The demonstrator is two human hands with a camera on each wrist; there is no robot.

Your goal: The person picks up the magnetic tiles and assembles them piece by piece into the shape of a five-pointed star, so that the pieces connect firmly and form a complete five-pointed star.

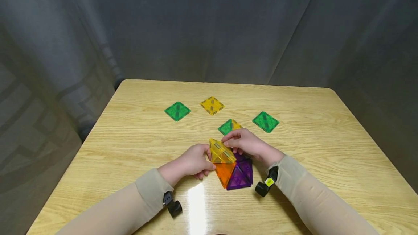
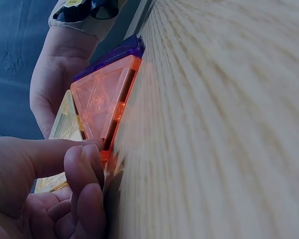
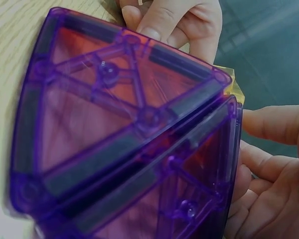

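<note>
A built shape of translucent magnetic tiles stands on the table. Its orange triangle tile (image 1: 224, 173) faces the near left side, and purple triangle tiles (image 1: 240, 177) form the near right. Yellow triangle tiles (image 1: 222, 151) slant across the top, meeting the orange one along an edge. My left hand (image 1: 195, 160) grips the shape's left corner, thumb at the seam between orange and yellow, fingers curled behind. From the far right, my right hand (image 1: 246, 142) holds the upper yellow edge between thumb and fingers. In the right wrist view its lower fingers pass behind the purple tile (image 3: 94, 94).
Flat on the wooden table (image 1: 130, 137) lie a green diamond of tiles (image 1: 177, 111), a yellow diamond (image 1: 212, 105) and another green diamond (image 1: 266, 122). A green and yellow piece (image 1: 226, 127) lies just beyond my right hand. Grey curtains (image 1: 209, 28) surround the table.
</note>
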